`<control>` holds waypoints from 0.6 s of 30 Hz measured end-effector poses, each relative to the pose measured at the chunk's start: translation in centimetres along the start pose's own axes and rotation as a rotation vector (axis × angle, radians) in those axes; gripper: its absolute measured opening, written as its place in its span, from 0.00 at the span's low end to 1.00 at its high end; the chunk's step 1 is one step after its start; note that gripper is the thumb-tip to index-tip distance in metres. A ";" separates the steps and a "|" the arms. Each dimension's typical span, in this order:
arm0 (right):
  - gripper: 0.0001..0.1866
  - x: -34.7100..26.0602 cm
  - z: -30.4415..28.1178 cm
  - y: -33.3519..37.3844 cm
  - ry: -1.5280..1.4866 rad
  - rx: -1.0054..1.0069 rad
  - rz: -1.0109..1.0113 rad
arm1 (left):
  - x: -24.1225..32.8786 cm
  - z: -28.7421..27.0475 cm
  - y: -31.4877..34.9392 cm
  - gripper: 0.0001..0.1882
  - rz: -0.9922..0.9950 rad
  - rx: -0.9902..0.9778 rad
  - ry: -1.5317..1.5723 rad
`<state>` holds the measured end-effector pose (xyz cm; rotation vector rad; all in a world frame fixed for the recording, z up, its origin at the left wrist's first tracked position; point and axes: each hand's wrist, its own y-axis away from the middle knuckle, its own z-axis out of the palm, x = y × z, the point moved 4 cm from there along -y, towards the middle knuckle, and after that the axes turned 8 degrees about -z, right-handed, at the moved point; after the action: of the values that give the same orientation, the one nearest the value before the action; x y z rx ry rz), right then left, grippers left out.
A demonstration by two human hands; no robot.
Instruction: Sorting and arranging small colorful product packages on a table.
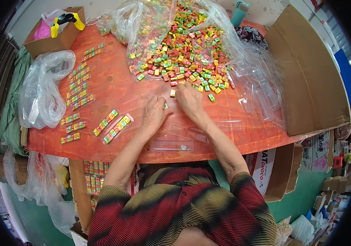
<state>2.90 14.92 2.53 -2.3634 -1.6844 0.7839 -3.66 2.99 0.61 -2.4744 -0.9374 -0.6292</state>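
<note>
My left hand (155, 112) is curled over the red table, with a small green box (165, 105) at its fingertips. My right hand (189, 98) reaches the near edge of a big heap of small coloured boxes (191, 53). Its fingers are bent and closed at the boxes; what they pinch is hidden. A small yellow box (172, 93) lies between the hands. Close to my body lies a clear plastic tray (171, 145). Left of my left hand sit a clear tray filled with boxes (117, 129) and another row of boxes (105, 122).
More box rows (78, 90) line the table's left side, beside a clear plastic bag (46, 88). A cardboard box (54, 35) stands far left. Clear trays (261, 86) pile up at right, next to a large cardboard box (306, 74). A teal bottle (239, 14) stands behind.
</note>
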 end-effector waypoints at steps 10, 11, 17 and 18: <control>0.08 -1.1 0.5 2.7 -0.249 0.035 -0.150 | -1.7 -0.9 -0.7 0.18 -0.076 -0.175 0.154; 0.08 0.0 -0.3 3.0 -0.166 0.024 -0.092 | -1.5 -1.0 -0.8 0.21 0.011 -0.157 0.174; 0.07 3.3 -2.4 5.3 -0.011 -0.038 0.047 | 0.4 0.5 -1.1 0.26 0.173 -0.259 0.206; 0.07 3.4 -2.1 5.7 0.012 -0.065 0.049 | 0.9 0.7 -1.0 0.24 0.191 -0.268 0.163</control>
<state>9.49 16.32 0.93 -2.4563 -1.6779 0.7315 -3.59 4.49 0.69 -2.6532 -0.5778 -0.9256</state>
